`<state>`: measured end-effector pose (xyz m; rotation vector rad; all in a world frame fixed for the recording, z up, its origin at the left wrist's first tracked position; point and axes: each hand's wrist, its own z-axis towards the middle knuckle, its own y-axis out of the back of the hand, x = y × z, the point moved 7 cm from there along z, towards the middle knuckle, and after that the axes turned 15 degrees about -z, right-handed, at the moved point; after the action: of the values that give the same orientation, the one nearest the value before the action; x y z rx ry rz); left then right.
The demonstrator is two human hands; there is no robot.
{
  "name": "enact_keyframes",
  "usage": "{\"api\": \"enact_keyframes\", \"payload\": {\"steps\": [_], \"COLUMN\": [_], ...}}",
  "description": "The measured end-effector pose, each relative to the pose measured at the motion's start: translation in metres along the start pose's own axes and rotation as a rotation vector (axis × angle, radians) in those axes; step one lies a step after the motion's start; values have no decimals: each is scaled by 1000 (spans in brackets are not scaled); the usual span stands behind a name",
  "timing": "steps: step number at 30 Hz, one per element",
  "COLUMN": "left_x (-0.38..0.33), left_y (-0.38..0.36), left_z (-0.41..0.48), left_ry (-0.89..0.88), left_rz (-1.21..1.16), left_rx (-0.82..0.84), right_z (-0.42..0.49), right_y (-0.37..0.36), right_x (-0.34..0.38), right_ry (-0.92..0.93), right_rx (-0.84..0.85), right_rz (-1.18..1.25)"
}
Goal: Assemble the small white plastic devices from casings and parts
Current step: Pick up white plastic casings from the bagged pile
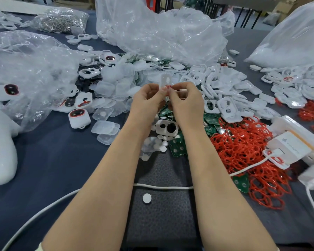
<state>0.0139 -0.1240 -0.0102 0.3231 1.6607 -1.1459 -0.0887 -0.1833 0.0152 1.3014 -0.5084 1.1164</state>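
Item in hand: the casing point(165, 79), a small translucent white shell, held upright above the desk point(53, 160), at 12 o'clock from both hands and just above the centre of view. The red ring point(168, 87) touches the casing's lower edge, between the fingertips; whether it is seated cannot be told.

The left hand point(147, 100) has a narrow grip, thumb and fingers pinching the casing's lower end. The right hand point(186, 101) has a narrow grip, pinching the ring against the casing.

Step, as judged: fitting the ring to the shell.

Risks: the ring looks thin and limp, so uneven pressure could twist it or leave part of it unseated. The pinch covers only the shell's lower end; a hard push could flip it into the heap of white frames point(225, 84) at 2 o'clock, where it would be lost among like parts.

Surroundings: loose rings point(243, 142) at 4 o'clock, green boards point(178, 146) at 6 o'clock, finished units point(79, 118) at 9 o'clock.
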Motion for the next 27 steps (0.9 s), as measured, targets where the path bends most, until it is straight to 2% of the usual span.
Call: {"api": "enact_keyframes", "payload": {"steps": [3, 8, 13, 18, 21, 27], "left_x": [-5, -14, -17, -13, -8, 7], "left_y": [-7, -9, 6, 4, 4, 3], "left_z": [-4, -8, -5, -4, -1, 3], "left_ry": [-65, -166, -205, -192, -146, 44], "left_rz": [90, 205, 226, 288, 207, -130], "left_rx": [79, 56, -123, -123, -114, -74], "right_z": [2, 2, 1, 0, 0, -1], "right_y": [-8, -12, -6, 5, 8, 11], "right_x": [-14, -20, -13, -4, -4, -4], "right_ry": [-187, -291, -215, -65, -66, -89], "right_rx": [113, 172, 150, 18, -41, -55], "right_rz": [261, 365, 347, 118, 46, 107]}}
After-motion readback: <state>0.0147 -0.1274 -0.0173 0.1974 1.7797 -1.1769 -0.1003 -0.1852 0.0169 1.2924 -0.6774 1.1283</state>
